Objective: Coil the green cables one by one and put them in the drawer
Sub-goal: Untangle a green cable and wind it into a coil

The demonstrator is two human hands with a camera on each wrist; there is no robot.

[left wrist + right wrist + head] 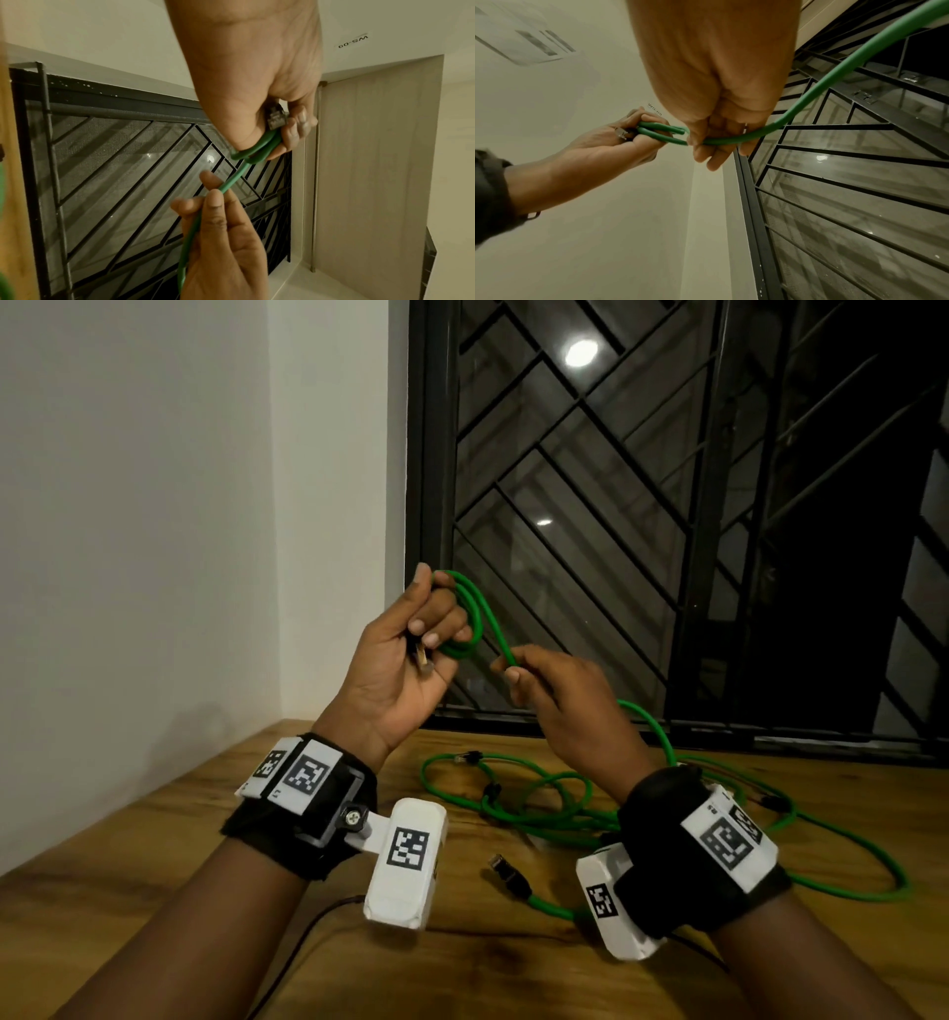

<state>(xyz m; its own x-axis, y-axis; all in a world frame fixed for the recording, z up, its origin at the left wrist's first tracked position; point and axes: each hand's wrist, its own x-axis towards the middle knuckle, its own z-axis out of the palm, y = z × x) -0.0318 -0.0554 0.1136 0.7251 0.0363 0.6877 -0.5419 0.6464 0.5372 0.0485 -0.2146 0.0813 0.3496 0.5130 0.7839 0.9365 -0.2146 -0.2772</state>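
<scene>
Above a wooden table (154, 839) by a barred window (667, 505), the left hand (405, 654) clutches small green cable (470, 613) loops; the right hand (560, 690) pinches the strand beside them.

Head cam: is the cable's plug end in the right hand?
No. The plug sticks out of the left hand, which holds the coiled loops; the right hand only pinches the green cable further along.

right grip (721, 140) pinching green cable (808, 95), left grip (639, 134) holding loops
</scene>
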